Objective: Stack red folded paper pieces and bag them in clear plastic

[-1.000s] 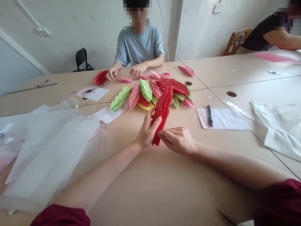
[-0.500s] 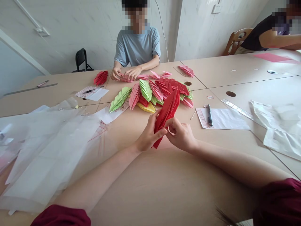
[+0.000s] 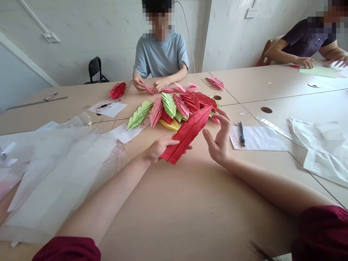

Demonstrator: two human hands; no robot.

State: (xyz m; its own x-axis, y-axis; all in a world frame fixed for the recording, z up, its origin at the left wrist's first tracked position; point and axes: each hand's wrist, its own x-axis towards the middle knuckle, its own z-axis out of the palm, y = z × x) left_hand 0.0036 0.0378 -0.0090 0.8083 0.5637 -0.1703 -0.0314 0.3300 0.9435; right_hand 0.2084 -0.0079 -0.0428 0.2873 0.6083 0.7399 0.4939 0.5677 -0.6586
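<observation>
A folded red paper piece slants up to the right above the table, its pleats facing me. My left hand grips its lower left end, thumb on top and fingertips showing beyond the lower edge. Just right of the piece, my right hand is raised with fingers apart and holds nothing. Behind them lies a pile of pleated paper pieces, among them a green one, a pink one and a yellow one.
Translucent plastic sheets cover the left side. At right are a pen on paper, a ruler and a white bag. A person in blue handles pink paper opposite; another person sits at far right.
My right hand has let go of the red piece and opened. The piece has turned flatter, with my left hand lower left. The person at far right now has both hands over green paper.
</observation>
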